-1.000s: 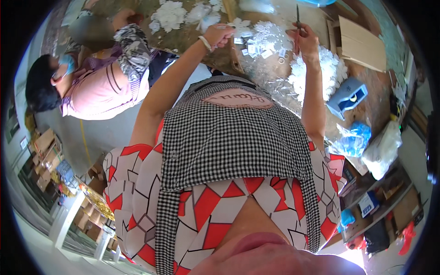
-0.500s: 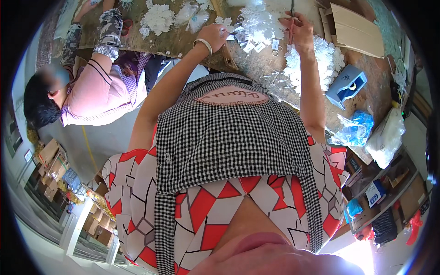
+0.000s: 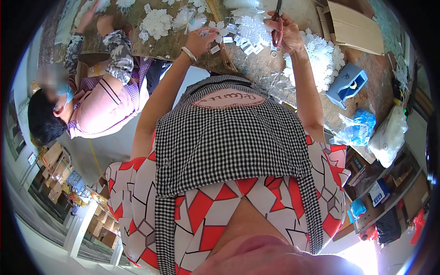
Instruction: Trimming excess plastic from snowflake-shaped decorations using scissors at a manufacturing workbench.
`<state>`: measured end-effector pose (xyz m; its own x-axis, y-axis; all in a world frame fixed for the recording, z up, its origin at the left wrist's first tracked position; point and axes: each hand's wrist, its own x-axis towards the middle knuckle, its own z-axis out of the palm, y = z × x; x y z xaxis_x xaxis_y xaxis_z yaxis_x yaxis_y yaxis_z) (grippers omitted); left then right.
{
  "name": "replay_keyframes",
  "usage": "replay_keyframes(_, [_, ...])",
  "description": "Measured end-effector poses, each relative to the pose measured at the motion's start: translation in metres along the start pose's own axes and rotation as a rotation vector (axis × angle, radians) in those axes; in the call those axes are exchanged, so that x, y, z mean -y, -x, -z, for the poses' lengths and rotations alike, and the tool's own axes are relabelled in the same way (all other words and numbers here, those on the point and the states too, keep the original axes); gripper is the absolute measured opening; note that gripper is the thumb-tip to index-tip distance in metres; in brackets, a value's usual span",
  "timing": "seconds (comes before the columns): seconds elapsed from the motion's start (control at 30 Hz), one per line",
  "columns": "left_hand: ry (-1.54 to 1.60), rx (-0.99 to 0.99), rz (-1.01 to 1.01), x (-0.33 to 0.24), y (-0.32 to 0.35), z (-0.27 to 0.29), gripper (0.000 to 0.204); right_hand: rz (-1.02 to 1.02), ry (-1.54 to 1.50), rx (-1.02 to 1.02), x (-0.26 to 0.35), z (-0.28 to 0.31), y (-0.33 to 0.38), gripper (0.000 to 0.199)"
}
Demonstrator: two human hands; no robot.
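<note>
Over the worktable, my left hand (image 3: 200, 43) is closed in a pinch at the edge of a white snowflake ornament (image 3: 218, 30) with a small tag by the fingertips. My right hand (image 3: 290, 36) is closed round scissors (image 3: 277, 33) with red handles, their dark blades pointing to the far side. Several small white tags (image 3: 248, 47) lie between my hands, near a heap of white snowflakes (image 3: 252, 28). Beside my right wrist spreads another snowflake pile (image 3: 321, 59). Two small rings (image 3: 274, 54) lie below the scissors.
A blue tape dispenser (image 3: 347, 85) and an open cardboard box (image 3: 355, 28) stand on the right. Plastic bags (image 3: 387, 137) hang near the table's right edge. At the left a co-worker (image 3: 101, 98) bends over the same table, near another snowflake heap (image 3: 156, 24).
My left hand has drawn left and slightly nearer. My right hand has shifted left, turning the scissors so their red handles show. The co-worker has moved slightly.
</note>
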<state>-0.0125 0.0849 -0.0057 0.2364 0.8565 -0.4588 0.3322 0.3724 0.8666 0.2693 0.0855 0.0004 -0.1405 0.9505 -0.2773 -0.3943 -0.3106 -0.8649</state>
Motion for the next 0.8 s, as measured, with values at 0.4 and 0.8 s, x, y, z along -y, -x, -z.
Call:
replay_keyframes(0.4, [0.476, 0.666, 0.100, -0.053, 0.006, -0.018, 0.031, 0.036, -0.152, 0.030, 0.016, -0.021, -0.012, 0.042])
replay_keyframes(0.8, [0.415, 0.782, 0.256, -0.035, 0.011, -0.015, 0.026, 0.140, -0.472, 0.236, 0.001, 0.009, -0.016, 0.044])
